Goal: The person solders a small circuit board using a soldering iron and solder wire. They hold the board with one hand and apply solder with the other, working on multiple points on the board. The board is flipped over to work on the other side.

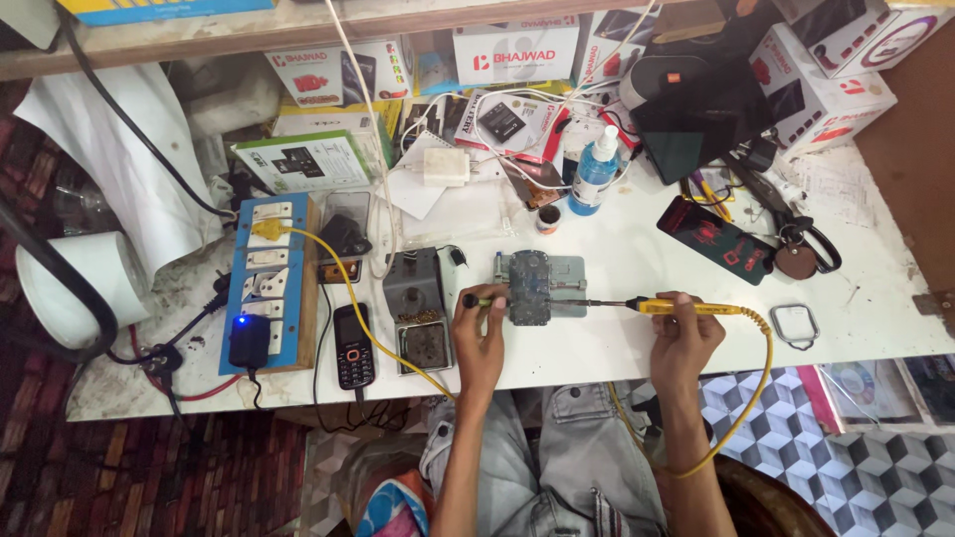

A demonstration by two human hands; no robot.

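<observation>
Bench item: circuit board [529, 286] in metal holder [569, 273].
Left hand [478, 333] fingers pinched on a small dark tool [476, 300]; right hand [684, 333] closed round yellow soldering iron [686, 307].

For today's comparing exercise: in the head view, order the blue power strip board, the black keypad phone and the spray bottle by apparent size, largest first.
1. Blue power strip board
2. Spray bottle and black keypad phone: they look alike, so unranked.

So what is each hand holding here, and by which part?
The right hand grips a yellow soldering iron by its handle. The left hand holds a thin dark-tipped tool by its end, beside the clamped board.
</observation>
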